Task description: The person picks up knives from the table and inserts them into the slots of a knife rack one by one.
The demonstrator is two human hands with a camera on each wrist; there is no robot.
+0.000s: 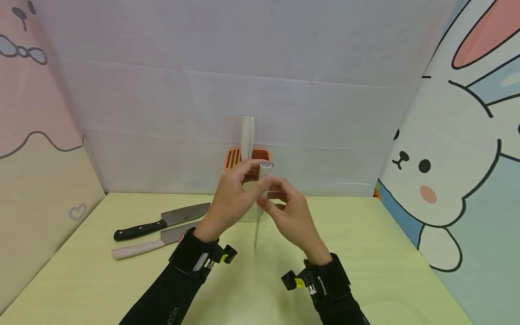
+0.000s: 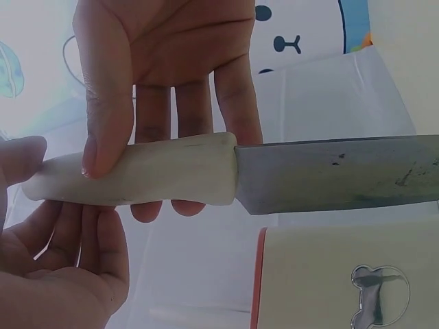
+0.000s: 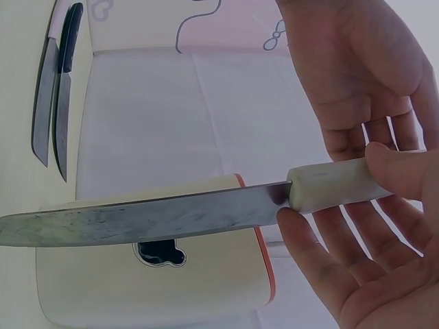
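Note:
A kitchen knife with a cream handle [image 1: 264, 169] is held upright, its blade [image 2: 329, 175] pointing down. My left hand [image 1: 234, 194] pinches the butt end of the handle between thumb and fingers. Lower on the same handle, close to the blade, my right hand [image 1: 291, 220] grips with thumb and fingers. Behind the hands stands a cream knife holder [image 3: 158, 295] with an orange slotted top [image 1: 232, 158]. Another knife with a white handle [image 1: 247, 135] stands in it. The held blade is in front of the holder, outside its slots.
On the table [image 1: 134, 289] at left lie a black-handled knife [image 1: 140, 230] and a knife with a pale pinkish handle [image 1: 138, 249], side by side. A white sheet [image 1: 260, 90] rises behind the holder. Cartoon-printed panels [image 1: 459, 189] flank both sides.

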